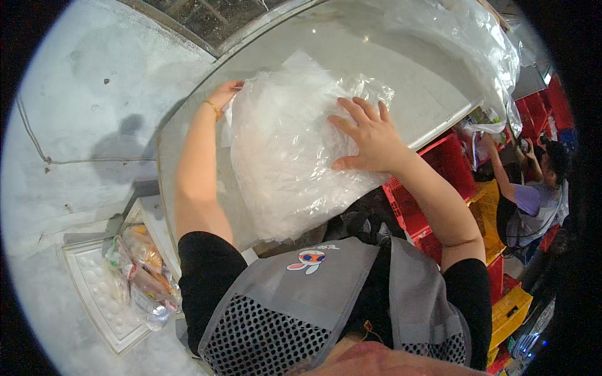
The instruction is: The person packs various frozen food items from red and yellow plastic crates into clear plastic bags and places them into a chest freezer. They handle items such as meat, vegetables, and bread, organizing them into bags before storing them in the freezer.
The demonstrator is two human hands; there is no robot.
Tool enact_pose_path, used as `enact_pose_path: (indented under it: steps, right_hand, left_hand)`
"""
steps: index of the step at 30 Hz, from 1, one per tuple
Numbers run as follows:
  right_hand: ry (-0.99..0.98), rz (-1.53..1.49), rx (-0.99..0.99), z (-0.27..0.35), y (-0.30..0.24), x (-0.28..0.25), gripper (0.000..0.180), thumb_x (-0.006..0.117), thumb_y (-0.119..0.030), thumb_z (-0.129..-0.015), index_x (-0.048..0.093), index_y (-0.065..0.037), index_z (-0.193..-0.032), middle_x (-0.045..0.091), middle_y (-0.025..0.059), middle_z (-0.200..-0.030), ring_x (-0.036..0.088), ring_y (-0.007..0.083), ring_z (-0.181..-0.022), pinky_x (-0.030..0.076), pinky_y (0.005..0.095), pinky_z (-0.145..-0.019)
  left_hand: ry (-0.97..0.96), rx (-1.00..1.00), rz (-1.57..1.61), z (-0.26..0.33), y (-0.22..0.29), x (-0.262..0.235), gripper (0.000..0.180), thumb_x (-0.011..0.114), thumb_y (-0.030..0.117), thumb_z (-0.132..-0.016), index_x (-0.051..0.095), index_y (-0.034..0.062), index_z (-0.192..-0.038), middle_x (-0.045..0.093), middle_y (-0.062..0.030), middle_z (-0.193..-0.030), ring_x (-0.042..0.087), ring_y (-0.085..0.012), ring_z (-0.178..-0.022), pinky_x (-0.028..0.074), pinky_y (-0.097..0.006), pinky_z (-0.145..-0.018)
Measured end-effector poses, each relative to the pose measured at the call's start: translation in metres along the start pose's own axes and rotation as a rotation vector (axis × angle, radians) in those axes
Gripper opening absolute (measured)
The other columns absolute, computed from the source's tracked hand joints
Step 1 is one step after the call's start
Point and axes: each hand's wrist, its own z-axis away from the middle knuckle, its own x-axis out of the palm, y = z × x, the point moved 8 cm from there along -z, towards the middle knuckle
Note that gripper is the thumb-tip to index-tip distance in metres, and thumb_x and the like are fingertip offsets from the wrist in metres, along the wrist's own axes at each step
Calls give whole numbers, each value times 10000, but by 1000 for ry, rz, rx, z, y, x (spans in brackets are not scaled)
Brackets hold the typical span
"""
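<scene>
A thick, crinkled pile of clear plastic bags lies spread on the pale table, its near part hanging over the front edge. My right hand rests on the right part of the pile, palm down and fingers spread. At the far left corner of the pile, my left hand is closed on the edge of the plastic, its fingertips partly hidden. A gold-coloured bracelet circles the left wrist.
More clear plastic sheeting lies along the table's far right side. Red crates and yellow crates stand at the right, near another person. At left, a white foam box lid lies beside bagged items.
</scene>
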Motion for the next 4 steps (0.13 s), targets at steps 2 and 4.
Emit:
enact_pose_path:
  steps: [2, 4]
  right_hand:
    - [-15, -9, 30, -2, 0, 5, 871, 631, -614, -636, 373, -152, -1327, 260, 124, -1403, 219, 343, -1302, 155, 606, -1018]
    - [-24, 2, 72, -5, 4, 13, 854, 618, -613, -652, 370, -160, -1332, 253, 127, -1407, 200, 350, -1308, 148, 612, -1017]
  left_hand:
    - [210, 220, -193, 7, 23, -21, 399, 576, 55, -788, 498, 3, -1175, 557, -74, -1118, 526, -153, -1011, 439, -281, -827]
    - [343, 495, -253, 17, 49, -28, 484, 614, 75, -759, 473, 33, -1220, 502, -94, -1240, 457, -166, -1167, 390, -272, -921]
